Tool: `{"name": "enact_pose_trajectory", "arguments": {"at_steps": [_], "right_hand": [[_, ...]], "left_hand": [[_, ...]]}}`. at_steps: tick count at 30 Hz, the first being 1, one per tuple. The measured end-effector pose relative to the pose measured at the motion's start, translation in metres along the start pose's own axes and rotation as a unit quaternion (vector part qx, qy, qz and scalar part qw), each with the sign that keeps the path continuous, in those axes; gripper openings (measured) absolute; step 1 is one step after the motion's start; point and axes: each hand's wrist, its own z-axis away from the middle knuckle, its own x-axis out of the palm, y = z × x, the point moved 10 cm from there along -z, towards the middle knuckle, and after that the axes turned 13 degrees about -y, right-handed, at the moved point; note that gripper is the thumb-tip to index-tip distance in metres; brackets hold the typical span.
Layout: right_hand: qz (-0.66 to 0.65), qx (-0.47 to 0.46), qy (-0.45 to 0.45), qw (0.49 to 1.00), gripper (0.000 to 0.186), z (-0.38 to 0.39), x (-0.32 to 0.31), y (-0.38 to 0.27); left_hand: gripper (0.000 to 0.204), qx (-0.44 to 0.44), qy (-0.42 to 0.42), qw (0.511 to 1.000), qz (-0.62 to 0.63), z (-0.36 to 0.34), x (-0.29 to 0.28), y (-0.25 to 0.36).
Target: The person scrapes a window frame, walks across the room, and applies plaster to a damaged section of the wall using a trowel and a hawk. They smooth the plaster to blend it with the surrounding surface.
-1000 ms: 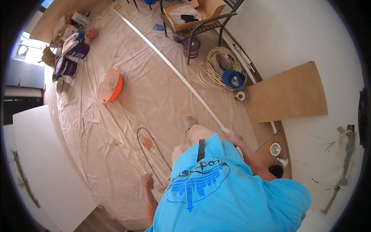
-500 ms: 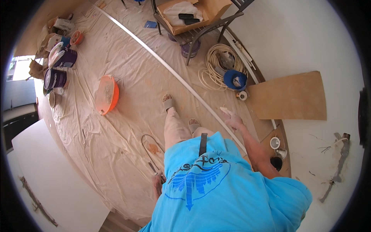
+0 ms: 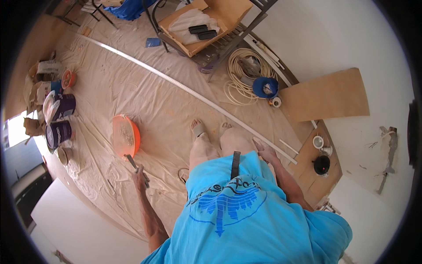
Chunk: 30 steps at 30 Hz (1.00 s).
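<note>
My left hand (image 3: 140, 177) is closed round a putty knife (image 3: 131, 162), held out to the left. Its narrow grey blade points at the near rim of an orange bowl (image 3: 137, 138) on the covered floor; whether they touch I cannot tell. Greyish-white material coats the bowl's inside. My right hand (image 3: 266, 152) hangs beside my right thigh, its whitish fingers stretched out and apparently holding nothing. Just beyond that hand, a long white straight bar (image 3: 189, 90) runs diagonally over the floor sheet.
Purple buckets (image 3: 58, 133) and bags line the left wall. A metal chair (image 3: 215, 57) bears an open cardboard box (image 3: 241, 15). Right of it lie coiled cable (image 3: 235, 61), a blue bucket (image 3: 265, 88) and a brown board (image 3: 327, 97) leaning on the wall. A wrinkled plastic sheet (image 3: 101, 97) covers the floor.
My left hand has swung forward and left with the putty knife, from beside my hip to the orange bowl. My right hand has drawn back to my thigh. My feet have shifted.
</note>
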Motion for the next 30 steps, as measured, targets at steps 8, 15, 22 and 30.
{"name": "enact_pose_trajectory", "arguments": {"at_steps": [8, 15, 22, 30], "right_hand": [[-0.098, 0.022, -0.031, 0.994, 0.085, 0.009, 0.021, 0.005], [-0.126, -0.012, 0.0, 0.992, 0.092, -0.019, 0.007, -0.013], [-0.181, 0.02, 0.006, 0.983, 0.094, -0.024, -0.023, -0.009], [-0.172, 0.065, -0.012, 0.983, 0.095, -0.025, -0.037, 0.001]], "left_hand": [[0.022, 0.036, -0.095, 0.991, -0.091, -0.062, 0.053, 0.125], [0.022, 0.0, -0.2, 0.974, -0.103, -0.058, 0.147, 0.121], [0.024, -0.04, -0.215, 0.971, -0.101, -0.048, 0.192, 0.127], [0.03, 0.024, -0.207, 0.976, -0.063, -0.056, 0.193, 0.149]]}}
